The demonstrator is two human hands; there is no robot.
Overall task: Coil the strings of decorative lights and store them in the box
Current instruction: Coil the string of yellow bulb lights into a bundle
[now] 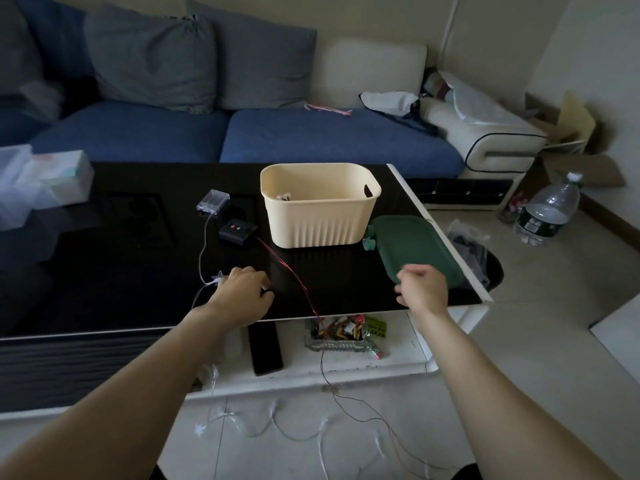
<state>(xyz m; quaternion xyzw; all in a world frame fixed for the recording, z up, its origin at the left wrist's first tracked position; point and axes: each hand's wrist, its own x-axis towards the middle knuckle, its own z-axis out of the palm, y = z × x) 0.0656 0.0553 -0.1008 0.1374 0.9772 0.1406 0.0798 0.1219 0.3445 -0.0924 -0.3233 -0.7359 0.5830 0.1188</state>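
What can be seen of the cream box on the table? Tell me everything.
The cream box looks like plastic, with rounded corners, ribbed lower walls and a handle slot in its right end. It stands upright and open on the black table, the green lid lying beside it. Something small lies inside. Neither hand touches it.

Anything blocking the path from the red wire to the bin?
Nothing visible. The red wire runs across bare table from the black controller beside the bin, whose top is open; the green lid lies to its right.
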